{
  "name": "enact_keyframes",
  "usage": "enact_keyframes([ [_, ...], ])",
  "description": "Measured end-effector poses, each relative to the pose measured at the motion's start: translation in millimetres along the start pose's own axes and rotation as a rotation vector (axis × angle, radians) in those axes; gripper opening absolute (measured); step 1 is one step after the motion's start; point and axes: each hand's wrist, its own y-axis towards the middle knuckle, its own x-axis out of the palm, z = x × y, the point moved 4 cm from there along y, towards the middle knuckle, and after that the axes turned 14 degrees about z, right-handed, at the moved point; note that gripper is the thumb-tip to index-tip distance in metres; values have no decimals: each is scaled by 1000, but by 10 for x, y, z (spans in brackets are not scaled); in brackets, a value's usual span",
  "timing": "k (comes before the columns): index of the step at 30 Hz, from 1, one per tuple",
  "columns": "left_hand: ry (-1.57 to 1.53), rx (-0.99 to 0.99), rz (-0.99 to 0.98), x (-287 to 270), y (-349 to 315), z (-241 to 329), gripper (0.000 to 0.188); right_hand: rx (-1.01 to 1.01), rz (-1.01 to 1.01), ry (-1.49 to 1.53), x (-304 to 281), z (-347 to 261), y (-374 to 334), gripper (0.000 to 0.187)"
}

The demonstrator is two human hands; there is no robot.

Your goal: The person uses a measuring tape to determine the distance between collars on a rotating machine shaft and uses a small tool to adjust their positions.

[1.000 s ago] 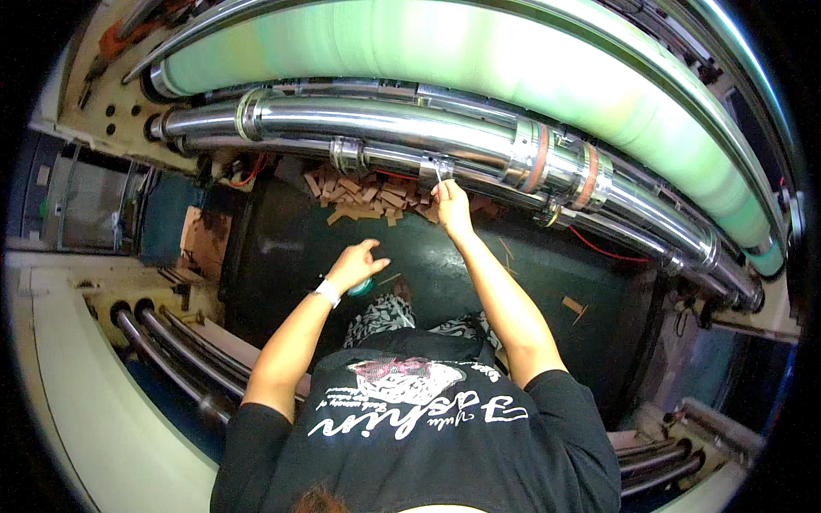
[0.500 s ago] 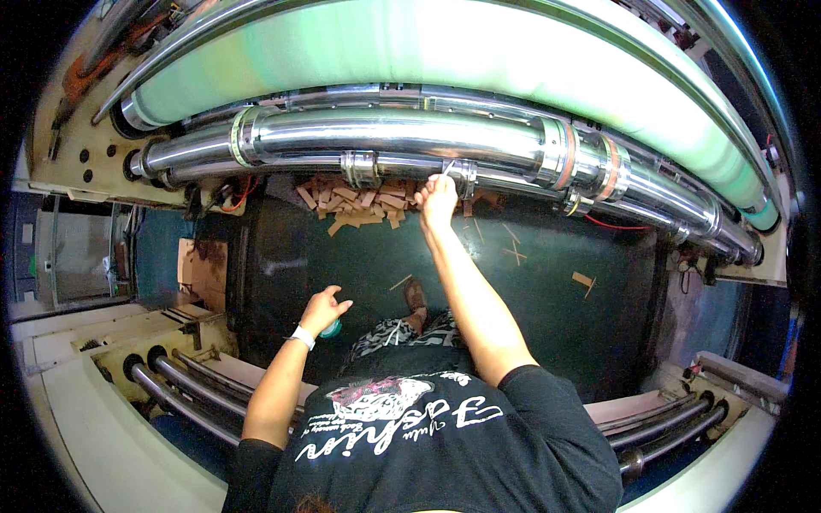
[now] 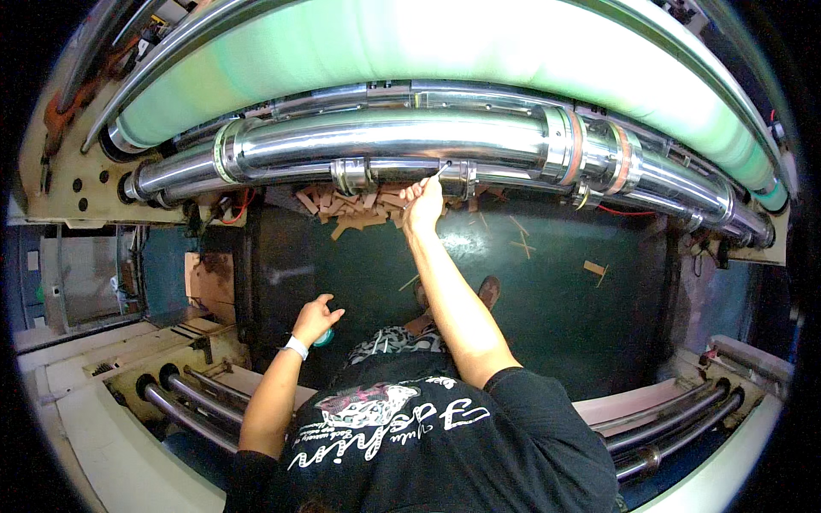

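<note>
My right hand (image 3: 422, 205) is closed around a thin metal hex key (image 3: 441, 172), its tip at a small hole in the clamp collar (image 3: 459, 178). That collar sits on a slim steel shaft below the large polished roller (image 3: 385, 137). A second collar (image 3: 351, 175) stands to its left on the same shaft. My left hand (image 3: 315, 320) hangs low at my left side, thumb and forefinger apart. A round teal thing (image 3: 324, 337) shows partly below that hand; whether the hand touches it I cannot tell.
A wide pale green roller (image 3: 342, 51) spans the machine above. Wooden pieces (image 3: 351, 209) lie piled on the dark floor (image 3: 547, 325) beneath the shaft, with scraps (image 3: 594, 268) to the right. Steel bars (image 3: 192, 410) lie behind me at left, with more bars (image 3: 667, 436) at right.
My right hand has shifted a little left and down, swinging the hex key's handle end leftward at the collar. My view has tilted slightly, and a second foot now shows on the floor.
</note>
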Motion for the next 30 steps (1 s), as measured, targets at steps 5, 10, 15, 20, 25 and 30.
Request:
enact_keyframes([
  [5, 17, 35, 22, -74, 49, -19, 52, 364, -286, -184, -241, -223, 62, 35],
  [10, -18, 46, 61, -129, 102, -25, 51, 427, -293, -235, -211, -287, 62, 40],
  [15, -87, 6, 94, -115, 44, -152, 52, 558, -340, -193, -231, -288, 97, 44],
  [20, -98, 39, 107, 12, 9, -369, 52, 590, -381, -677, -337, -749, 258, 45],
  [25, -121, 31, 30, 90, 125, -115, 54, -24, -328, -1535, -141, -1241, 301, 46],
  [30, -139, 165, 47, 35, 319, 385, 54, -275, -404, -1444, -634, -1036, 507, 47],
])
